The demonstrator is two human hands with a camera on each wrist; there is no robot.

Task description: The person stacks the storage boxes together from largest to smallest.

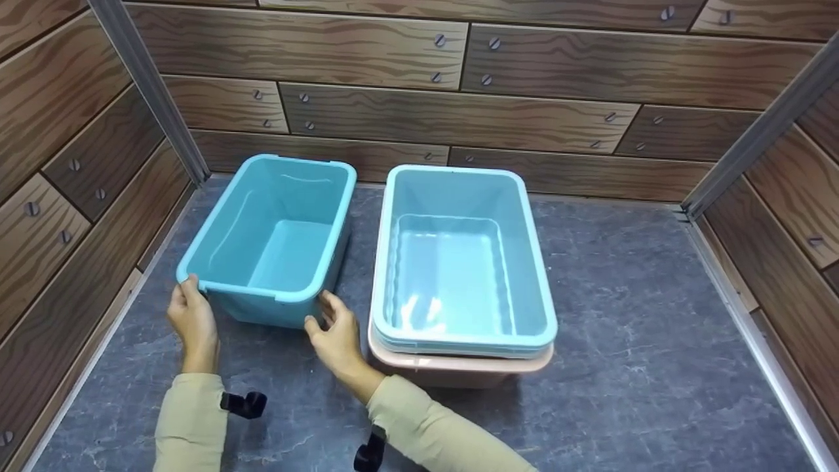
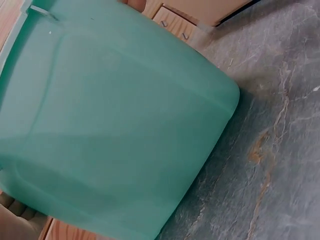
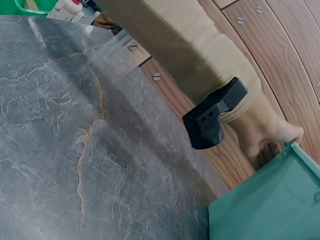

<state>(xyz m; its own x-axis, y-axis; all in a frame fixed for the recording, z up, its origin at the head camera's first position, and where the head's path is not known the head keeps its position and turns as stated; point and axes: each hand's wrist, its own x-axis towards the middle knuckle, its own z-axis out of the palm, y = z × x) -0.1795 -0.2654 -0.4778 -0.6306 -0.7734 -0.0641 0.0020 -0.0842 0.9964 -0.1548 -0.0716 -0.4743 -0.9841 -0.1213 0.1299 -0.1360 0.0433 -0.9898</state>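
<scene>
A teal plastic bin stands at the left on the grey marbled surface, and I can see nothing inside it. My left hand grips its near left corner, thumb over the rim and fingers curled below; the right wrist view shows this same left hand on the corner. At the near right corner, my right hand has its fingers loosely spread against the outer wall. The bin's wall fills much of the left wrist view.
Right of the teal bin is a stack: light blue bins nested over a pink bin. Wood-patterned walls enclose the left, back and right. Grey marbled surface extends to the right. A green container shows beyond the surface's edge.
</scene>
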